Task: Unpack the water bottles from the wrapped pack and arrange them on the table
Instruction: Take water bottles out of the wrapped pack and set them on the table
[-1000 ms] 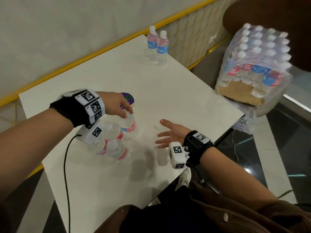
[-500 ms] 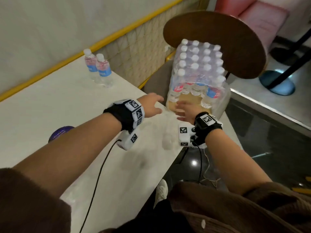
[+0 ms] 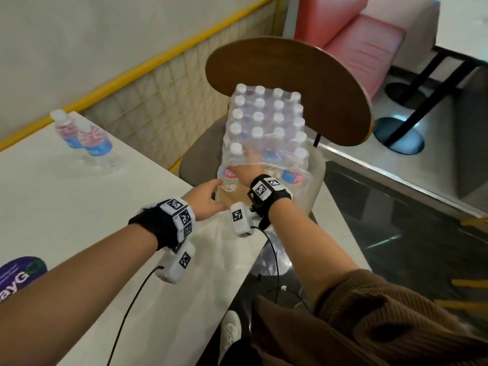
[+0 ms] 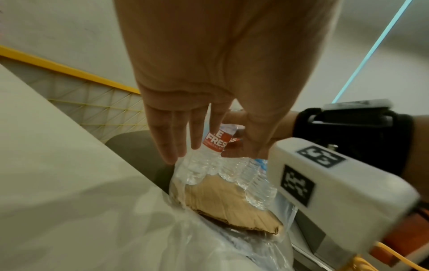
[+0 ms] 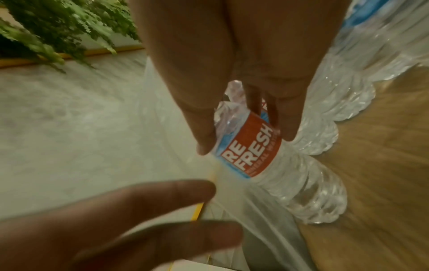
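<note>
Right now both hands are at the shrink-wrapped pack of clear plastic water bottles with white caps (image 3: 266,133), which sits on a grey-seated chair with a round brown wooden back (image 3: 290,72) just off the far corner of the white table (image 3: 79,202). Pack is upright, torn open on the near side, brown cardboard base tray (image 4: 223,198) exposed, loose wrap spilling onto the table edge.

Right hand (image 3: 248,165) is pushed in under the wrap, fingers and thumb closed round a clear bottle with a red "RE FRESH" label (image 5: 253,152) at the near corner of the pack.

Left hand (image 3: 208,199) is just beside the pack at the same corner, fingers (image 4: 171,139) straight and close together, tips at the wrap and that bottle, not gripping anything.

Two clear bottles with blue labels (image 3: 84,143) stand together on the table, well left of the pack, near the wall. A purple round sticker (image 3: 21,273) lies on the table, far from the pack.
</note>
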A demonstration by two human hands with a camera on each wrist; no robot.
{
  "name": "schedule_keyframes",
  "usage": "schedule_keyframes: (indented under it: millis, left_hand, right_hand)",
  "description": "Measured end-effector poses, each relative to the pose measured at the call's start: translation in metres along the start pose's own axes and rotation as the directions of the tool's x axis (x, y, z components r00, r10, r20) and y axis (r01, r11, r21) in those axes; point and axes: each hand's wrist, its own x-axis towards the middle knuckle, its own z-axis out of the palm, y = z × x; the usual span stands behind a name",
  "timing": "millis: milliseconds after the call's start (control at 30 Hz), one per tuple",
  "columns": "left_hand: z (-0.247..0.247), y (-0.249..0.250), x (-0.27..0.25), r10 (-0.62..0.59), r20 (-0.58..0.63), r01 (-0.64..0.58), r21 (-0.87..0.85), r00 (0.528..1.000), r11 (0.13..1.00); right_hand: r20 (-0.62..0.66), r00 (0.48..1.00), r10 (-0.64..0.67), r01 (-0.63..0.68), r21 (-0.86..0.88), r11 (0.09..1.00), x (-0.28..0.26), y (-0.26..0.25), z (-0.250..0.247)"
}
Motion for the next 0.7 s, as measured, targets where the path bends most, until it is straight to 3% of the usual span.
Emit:
schedule_keyframes:
  millis: [133, 267, 333, 367, 400, 500, 567, 700]
  left_hand:
    - [0.012, 0.002, 0.017, 0.021, -0.031, -0.025, -0.122, 0.999, 0.992]
    - [0.028, 0.008, 0.031, 0.049, -0.082, -0.074, -0.347, 0.995, 0.935]
    - [0.034, 0.011, 0.034, 0.008, -0.147, -0.061, -0.36, 0.989, 0.931]
    - [0.036, 0.011, 0.035, -0.004, -0.176, -0.06, -0.352, 0.984, 0.934]
    - [0.037, 0.011, 0.035, -0.002, -0.196, -0.066, -0.34, 0.981, 0.938]
    - [0.037, 0.005, 0.033, 0.012, -0.215, -0.082, -0.319, 0.977, 0.944]
    - [0.035, 0.002, 0.029, 0.044, -0.199, -0.106, -0.313, 0.979, 0.944]
    - [0.032, -0.003, 0.019, 0.042, -0.175, -0.097, -0.321, 0.984, 0.942]
  right_hand:
    - [-0.146, 0.978, -0.146, 0.141, -0.045, 0.989, -0.009, 0.023, -0.004]
    - [-0.042, 0.972, -0.232, 0.235, 0.094, 0.968, -0.025, 0.046, -0.006]
    - [0.0, 0.984, -0.181, 0.177, 0.199, 0.964, -0.025, 0.056, -0.014]
    - [-0.052, 0.992, -0.114, 0.123, 0.24, 0.963, -0.023, 0.062, -0.021]
    - [-0.156, 0.987, -0.039, 0.081, 0.276, 0.958, -0.019, 0.07, -0.028]
    - [-0.431, 0.899, 0.075, 0.081, 0.333, 0.94, -0.003, 0.093, -0.046]
    - [-0.47, 0.876, 0.113, 0.058, 0.334, 0.941, 0.004, 0.098, -0.049]
    - [-0.458, 0.882, 0.108, 0.069, 0.352, 0.934, 0.023, 0.092, -0.053]
